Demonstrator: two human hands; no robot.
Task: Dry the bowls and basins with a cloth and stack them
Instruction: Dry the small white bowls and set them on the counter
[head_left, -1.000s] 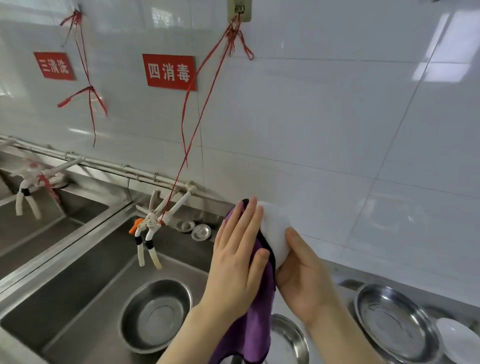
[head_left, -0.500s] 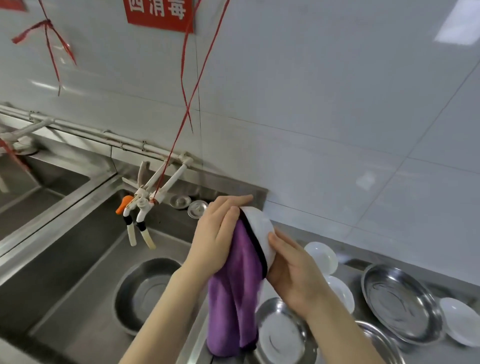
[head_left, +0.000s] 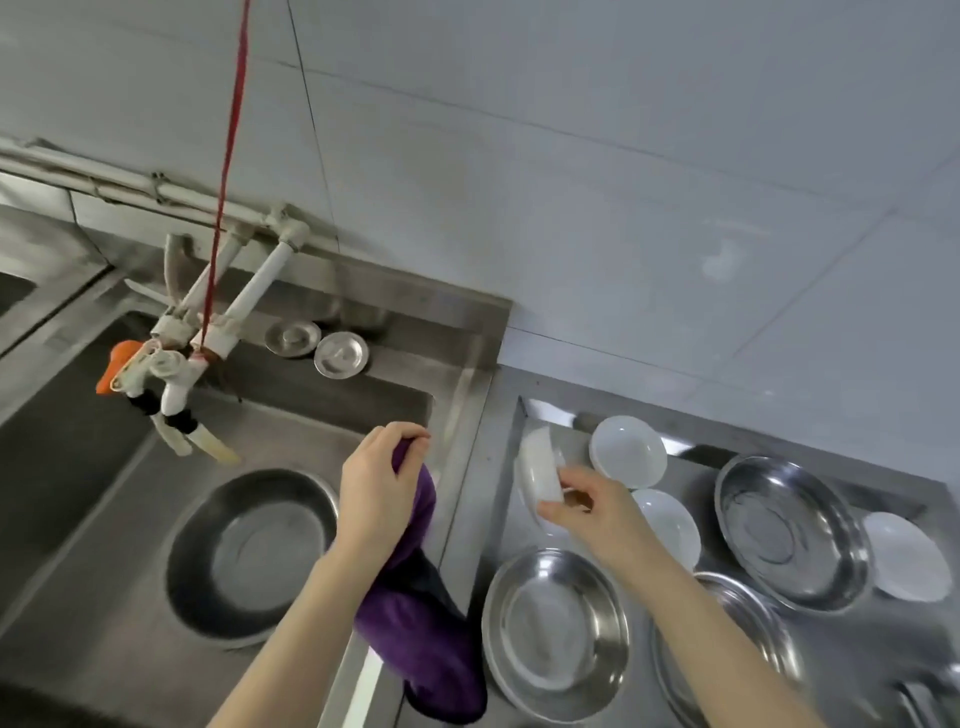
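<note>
My left hand (head_left: 376, 488) grips a purple cloth (head_left: 423, 629) that hangs down over the sink's right rim. My right hand (head_left: 597, 506) pinches a small white bowl (head_left: 540, 470), tilted on edge above the steel counter and apart from the cloth. Two white bowls (head_left: 628, 452) (head_left: 670, 525) sit just right of it. A third white bowl (head_left: 906, 556) lies at the far right. Steel basins stand on the counter: one in front (head_left: 556, 631), one at the right (head_left: 789, 530), one partly hidden by my right forearm (head_left: 748, 639). Another steel basin (head_left: 249, 556) lies in the sink.
The sink (head_left: 78, 519) fills the left, with white taps (head_left: 176, 358) and a red string (head_left: 228, 130) hanging over it. Two small steel lids (head_left: 340, 353) rest on the sink's back ledge. A tiled wall (head_left: 623, 182) runs behind the counter.
The bowl and cloth have come apart: my right hand carried the white bowl right and down over the counter, my left hand kept the cloth. The view has tilted down.
</note>
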